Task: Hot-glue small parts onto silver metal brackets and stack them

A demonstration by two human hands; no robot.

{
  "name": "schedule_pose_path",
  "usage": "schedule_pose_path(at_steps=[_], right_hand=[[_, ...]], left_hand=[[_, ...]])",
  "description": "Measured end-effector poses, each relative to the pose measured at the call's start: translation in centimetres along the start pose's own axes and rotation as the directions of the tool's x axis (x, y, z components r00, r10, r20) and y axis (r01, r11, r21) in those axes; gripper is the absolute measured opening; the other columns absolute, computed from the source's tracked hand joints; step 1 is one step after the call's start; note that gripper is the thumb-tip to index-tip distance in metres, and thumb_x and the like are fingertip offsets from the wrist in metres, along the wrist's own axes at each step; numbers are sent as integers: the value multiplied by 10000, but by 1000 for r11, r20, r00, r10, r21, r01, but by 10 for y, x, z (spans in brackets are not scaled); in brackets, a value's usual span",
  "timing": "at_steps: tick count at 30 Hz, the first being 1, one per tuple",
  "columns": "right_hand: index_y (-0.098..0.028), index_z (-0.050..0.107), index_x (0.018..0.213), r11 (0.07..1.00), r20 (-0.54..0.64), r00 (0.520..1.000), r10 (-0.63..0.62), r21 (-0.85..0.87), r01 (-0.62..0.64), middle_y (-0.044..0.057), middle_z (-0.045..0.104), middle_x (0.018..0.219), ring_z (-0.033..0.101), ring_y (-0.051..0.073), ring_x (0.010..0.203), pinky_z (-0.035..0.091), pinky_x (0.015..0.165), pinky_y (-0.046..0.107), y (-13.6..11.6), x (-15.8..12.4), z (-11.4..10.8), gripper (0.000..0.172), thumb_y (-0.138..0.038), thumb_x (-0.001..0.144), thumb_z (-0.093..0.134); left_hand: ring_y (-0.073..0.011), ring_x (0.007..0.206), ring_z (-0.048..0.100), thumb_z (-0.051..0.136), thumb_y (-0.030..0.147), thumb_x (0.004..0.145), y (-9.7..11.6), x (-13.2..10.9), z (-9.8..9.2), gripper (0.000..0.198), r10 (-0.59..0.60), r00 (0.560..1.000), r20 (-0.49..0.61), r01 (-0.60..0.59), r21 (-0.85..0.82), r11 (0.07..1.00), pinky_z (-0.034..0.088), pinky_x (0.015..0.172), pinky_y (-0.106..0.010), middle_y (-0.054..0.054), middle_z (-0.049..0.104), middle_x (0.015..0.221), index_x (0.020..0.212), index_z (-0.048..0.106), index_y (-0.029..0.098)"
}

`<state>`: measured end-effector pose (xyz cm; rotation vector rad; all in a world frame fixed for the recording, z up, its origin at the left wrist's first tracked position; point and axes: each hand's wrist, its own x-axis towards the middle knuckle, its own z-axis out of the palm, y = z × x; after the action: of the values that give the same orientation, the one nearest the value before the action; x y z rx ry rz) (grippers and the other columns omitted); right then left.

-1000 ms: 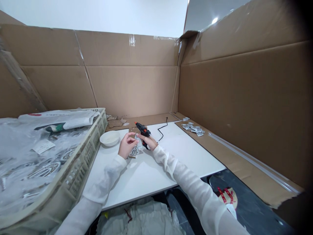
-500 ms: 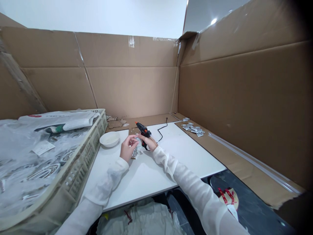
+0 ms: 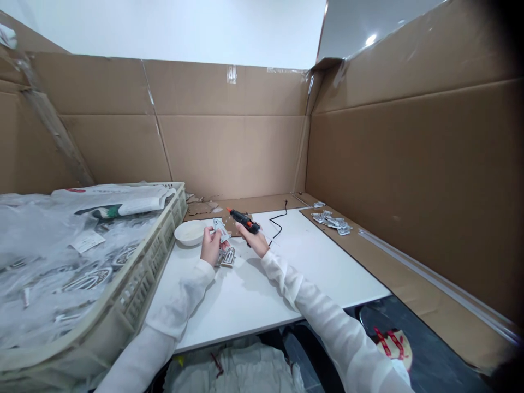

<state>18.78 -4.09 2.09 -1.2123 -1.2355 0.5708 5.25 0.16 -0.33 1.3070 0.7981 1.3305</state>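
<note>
My right hand [image 3: 254, 241] is wrapped round a black and orange hot glue gun [image 3: 244, 220], its orange nozzle pointing up and to the left. Between the fingers of my left hand [image 3: 210, 248] is a small pale cut-out piece [image 3: 221, 230] with dark outlines, held up just left of the nozzle and apart from it. Below it on the white board lies another small cut-out piece with a brown and white arch pattern [image 3: 228, 257], beside some bits I cannot make out. A white bowl [image 3: 190, 233] stands behind my left hand.
A cream plastic crate [image 3: 158, 240] full of bagged parts stands at the left. Several small cut-outs [image 3: 332, 222] lie on cardboard at the right. A black cord [image 3: 279, 221] runs over the board [image 3: 311, 262]. Cardboard walls [image 3: 237, 142] rise behind and at the right.
My hands have moved apart. The pale piece, earlier mostly hidden by my fingers, now shows in my left hand. The glue gun has tipped flatter in my right hand. The view has shifted slightly.
</note>
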Motion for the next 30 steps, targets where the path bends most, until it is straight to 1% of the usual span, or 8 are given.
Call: schedule_pose_path(at_steps=[3, 6, 9, 13, 17, 20, 24, 30], right_hand=[[-160, 620, 670, 987, 83, 987, -135, -80, 141, 46, 592, 618, 519, 169, 597, 412, 579, 292, 2, -2, 2, 310, -459, 716, 551], [-174, 612, 614, 975, 120, 978, -169, -127, 184, 49, 600, 601, 517, 169, 576, 414, 584, 296, 6, -3, 2, 308, -451, 727, 540], [-189, 581, 554, 972, 115, 979, -167, -147, 183, 38, 589, 562, 508, 158, 544, 410, 580, 287, 9, -3, 1, 325, -457, 732, 534], [-195, 575, 545, 977, 126, 981, -146, -140, 163, 29, 570, 523, 494, 151, 519, 399, 551, 270, 11, -2, 0, 331, -473, 722, 539], [-195, 571, 534, 974, 139, 979, -149, -149, 169, 21, 554, 504, 481, 145, 506, 387, 534, 261, 10, -2, 0, 342, -480, 718, 535], [-194, 560, 519, 975, 147, 980, -136, -156, 158, 21, 548, 494, 481, 143, 495, 387, 533, 260, 10, -2, 1, 355, -487, 718, 536], [-192, 559, 514, 981, 115, 989, -97, -157, 114, 21, 544, 473, 487, 143, 479, 391, 525, 261, 11, -1, 1, 361, -502, 699, 552], [-190, 551, 489, 982, 88, 993, -72, -170, 86, 14, 523, 440, 481, 140, 460, 389, 515, 261, 13, 0, 2, 376, -515, 679, 563]], left_hand=[[-104, 426, 518, 534, 386, 717, 4, 0, -3, 294, 7, 1000, -26, -8, -20, 1000, 352, 391, -197, 51, 558, 566, 859, 347, 208], [-100, 421, 512, 534, 385, 721, 5, -1, -3, 295, 6, 1000, -30, -6, -13, 1000, 348, 395, -192, 54, 550, 543, 880, 367, 202], [-97, 422, 512, 537, 394, 721, 5, -2, -3, 304, -2, 1000, -30, 1, -14, 1000, 344, 389, -188, 53, 546, 555, 892, 377, 200], [-91, 431, 520, 550, 405, 712, 6, -2, -2, 323, -5, 1000, -30, 4, -23, 1000, 338, 376, -182, 49, 545, 602, 902, 385, 201], [-99, 423, 515, 557, 411, 707, 6, -2, -2, 335, -16, 1000, -21, 15, -18, 1000, 334, 373, -183, 53, 533, 555, 905, 386, 200], [-98, 416, 505, 555, 407, 707, 5, -2, -2, 327, 2, 1000, -10, -2, -18, 1000, 332, 371, -182, 54, 536, 542, 899, 388, 201], [-93, 410, 502, 554, 400, 708, 5, -2, -2, 321, 14, 1000, -12, -14, -16, 1000, 327, 368, -180, 59, 534, 552, 900, 388, 204], [-93, 408, 503, 545, 411, 713, 5, -2, -2, 320, 22, 1000, -7, -22, -2, 1000, 321, 369, -177, 63, 523, 541, 902, 388, 205]])
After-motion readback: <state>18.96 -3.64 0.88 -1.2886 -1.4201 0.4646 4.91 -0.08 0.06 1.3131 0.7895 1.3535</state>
